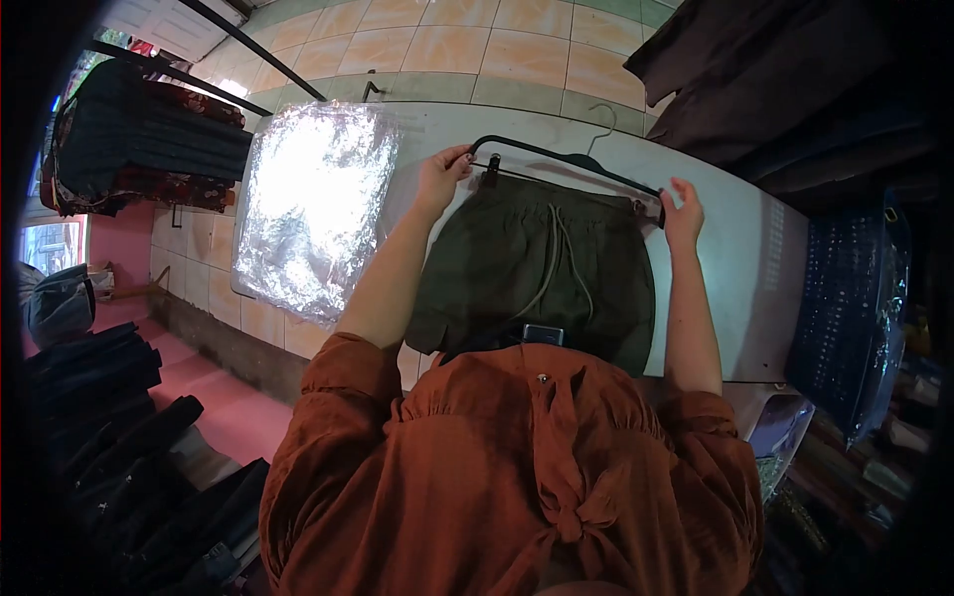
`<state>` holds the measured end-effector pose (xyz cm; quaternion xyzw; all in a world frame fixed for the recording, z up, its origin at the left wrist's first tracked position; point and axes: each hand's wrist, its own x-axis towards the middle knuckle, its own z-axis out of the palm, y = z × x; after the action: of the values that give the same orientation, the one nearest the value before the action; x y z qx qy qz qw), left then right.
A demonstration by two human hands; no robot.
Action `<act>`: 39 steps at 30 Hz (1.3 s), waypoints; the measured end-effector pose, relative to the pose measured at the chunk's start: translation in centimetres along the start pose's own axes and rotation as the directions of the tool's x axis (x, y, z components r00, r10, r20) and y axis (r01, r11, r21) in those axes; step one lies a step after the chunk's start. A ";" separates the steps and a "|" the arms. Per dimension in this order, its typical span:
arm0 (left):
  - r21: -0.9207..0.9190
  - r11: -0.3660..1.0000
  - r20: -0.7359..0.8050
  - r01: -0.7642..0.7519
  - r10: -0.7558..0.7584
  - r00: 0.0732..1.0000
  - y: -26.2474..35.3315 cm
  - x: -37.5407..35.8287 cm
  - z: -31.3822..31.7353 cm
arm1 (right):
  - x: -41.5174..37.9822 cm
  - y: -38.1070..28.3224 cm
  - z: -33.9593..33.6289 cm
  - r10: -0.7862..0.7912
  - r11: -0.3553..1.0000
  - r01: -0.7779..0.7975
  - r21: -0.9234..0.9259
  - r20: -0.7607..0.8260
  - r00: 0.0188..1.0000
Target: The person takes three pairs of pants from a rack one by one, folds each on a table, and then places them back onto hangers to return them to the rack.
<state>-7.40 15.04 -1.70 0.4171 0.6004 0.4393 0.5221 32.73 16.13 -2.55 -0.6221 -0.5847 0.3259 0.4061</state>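
Dark green shorts (pixel 537 253) with a pale drawstring lie on the white table (pixel 740 268), their lower part near my body. A black hanger (pixel 566 157) with a metal hook lies along their waistband, and a clip shows at the left side of the waist. My left hand (pixel 449 171) is closed on the hanger's left end. At the right end, my right hand (pixel 682 211) has its thumb against the hanger, with the fingers raised. A small dark device (pixel 543 335) shows at the shorts' lower edge, by my waist.
Shiny clear plastic packaging (pixel 316 209) lies at the table's left. A blue perforated basket (pixel 850 308) stands at the right edge. Dark garments hang at the upper right (pixel 775 79) and the left (pixel 149 139). Folded dark clothes (pixel 109 427) lie at the lower left.
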 end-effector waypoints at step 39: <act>-0.079 0.972 0.114 0.223 -0.213 0.970 -1.0 -2.5 1.4 | 7.6 -14.7 17.5 -0.107 0.937 0.322 -0.137 0.764 0.637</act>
<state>-5.74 12.54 -2.15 0.3467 0.5936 0.3838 0.6166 11.35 25.62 2.99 -0.4067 -0.8067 0.4209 0.0816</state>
